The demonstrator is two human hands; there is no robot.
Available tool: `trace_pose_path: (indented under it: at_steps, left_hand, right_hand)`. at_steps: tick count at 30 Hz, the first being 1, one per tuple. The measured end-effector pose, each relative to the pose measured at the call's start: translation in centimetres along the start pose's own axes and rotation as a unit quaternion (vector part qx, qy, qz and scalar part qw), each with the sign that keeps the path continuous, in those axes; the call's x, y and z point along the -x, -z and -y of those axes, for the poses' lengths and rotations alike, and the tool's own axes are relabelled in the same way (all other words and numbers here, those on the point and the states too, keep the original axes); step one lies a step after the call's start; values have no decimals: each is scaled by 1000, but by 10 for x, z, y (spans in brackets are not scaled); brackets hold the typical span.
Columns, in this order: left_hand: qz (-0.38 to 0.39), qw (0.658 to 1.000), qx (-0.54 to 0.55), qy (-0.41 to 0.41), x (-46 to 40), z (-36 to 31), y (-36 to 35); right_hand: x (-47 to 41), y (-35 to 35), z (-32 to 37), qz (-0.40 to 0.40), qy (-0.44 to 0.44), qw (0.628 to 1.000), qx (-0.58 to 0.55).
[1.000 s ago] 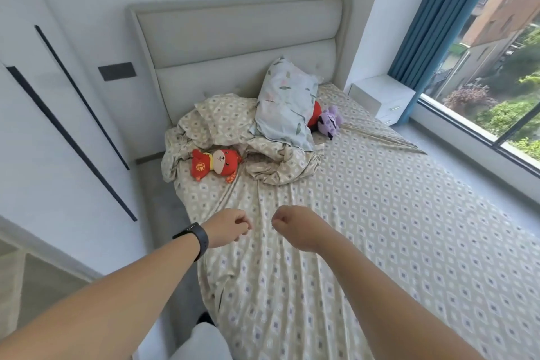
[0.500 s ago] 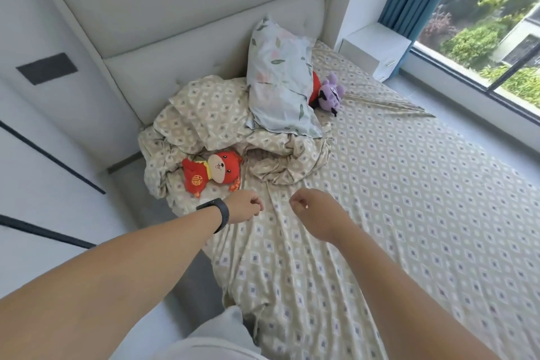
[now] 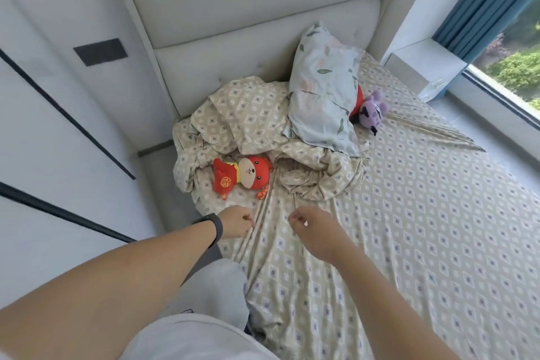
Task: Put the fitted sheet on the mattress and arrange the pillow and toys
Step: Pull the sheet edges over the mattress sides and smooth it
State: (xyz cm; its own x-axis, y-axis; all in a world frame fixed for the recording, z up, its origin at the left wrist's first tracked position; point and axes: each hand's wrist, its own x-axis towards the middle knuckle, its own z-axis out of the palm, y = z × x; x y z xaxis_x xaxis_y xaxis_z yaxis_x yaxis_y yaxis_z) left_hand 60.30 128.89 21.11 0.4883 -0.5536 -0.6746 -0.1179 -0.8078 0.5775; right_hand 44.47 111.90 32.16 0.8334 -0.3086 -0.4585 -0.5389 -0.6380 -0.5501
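The beige diamond-print fitted sheet (image 3: 423, 213) lies flat over most of the mattress. It is bunched in a heap (image 3: 251, 114) at the head-left corner. A leaf-print pillow (image 3: 324, 96) leans on the heap against the headboard. A red plush toy (image 3: 242, 175) lies on the sheet below the heap, and a purple plush toy (image 3: 372, 109) lies at the pillow's right edge. My left hand (image 3: 236, 223), with a black wristband, has curled fingers beside a raised fold, with no cloth seen in them. My right hand (image 3: 309, 225) hovers just above the sheet, fingers curled and holding nothing.
The padded headboard (image 3: 248, 23) stands behind the heap. A white wall (image 3: 58, 155) with dark strips closes off the left, leaving a narrow floor gap. A white bedside cabinet (image 3: 423, 67), a blue curtain (image 3: 491, 0) and a window are at the right.
I have come closer to the head of the bed and look further down. Both hands have moved forward toward the red toy and the bunched sheet, fingers still curled.
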Motion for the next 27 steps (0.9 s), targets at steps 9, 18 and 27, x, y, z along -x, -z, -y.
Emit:
trace_pose_path:
  at_steps: [9,18,27]
  left_hand:
    - [-91,988,77,101,-112,45,114]
    - [-91,983,114,112,-280,-8,224]
    - [-104,913,305,250,-423,-11,247]
  right_hand:
    - [-145,25,64,16,16,999,50]
    - [-303,60,78,0,-81,997,-10]
    - [-335,61,19,-26,-223,973,-56]
